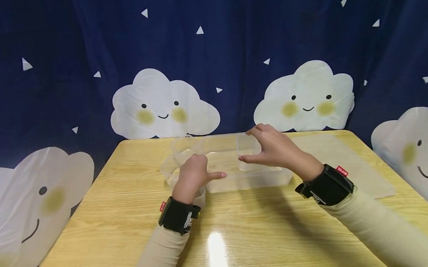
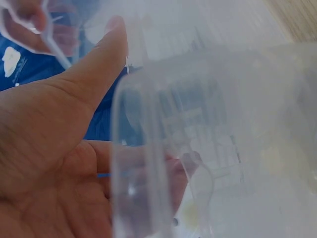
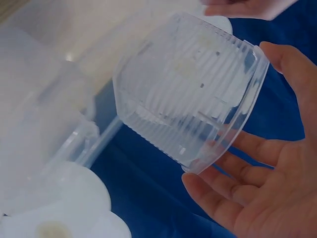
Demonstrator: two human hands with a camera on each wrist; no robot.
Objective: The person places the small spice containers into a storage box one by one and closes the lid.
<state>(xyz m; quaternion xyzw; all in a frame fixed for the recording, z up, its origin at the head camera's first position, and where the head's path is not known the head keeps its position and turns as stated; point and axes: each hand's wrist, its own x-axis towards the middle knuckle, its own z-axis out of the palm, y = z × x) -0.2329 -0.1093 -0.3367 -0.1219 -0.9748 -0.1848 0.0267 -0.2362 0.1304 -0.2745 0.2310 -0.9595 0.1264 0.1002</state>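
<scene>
My right hand (image 1: 274, 147) grips a small clear plastic container (image 3: 183, 94) by its rim, thumb on one side and fingers on the other. Fine ribs run across this container, which is over the right part of a long translucent box (image 1: 251, 181). My left hand (image 1: 196, 175) is at the box's left end, its thumb pointing right. Other clear containers (image 1: 170, 166) stand around the left hand, partly hidden by it. In the left wrist view, some left fingers show through a translucent wall (image 2: 143, 124); the thumb is straight, with nothing pinched.
A flat translucent sheet or lid (image 1: 339, 160) lies on the right side of the wooden table (image 1: 238, 231). Behind the table's far edge hangs a dark blue curtain (image 1: 232, 50) with smiling white clouds.
</scene>
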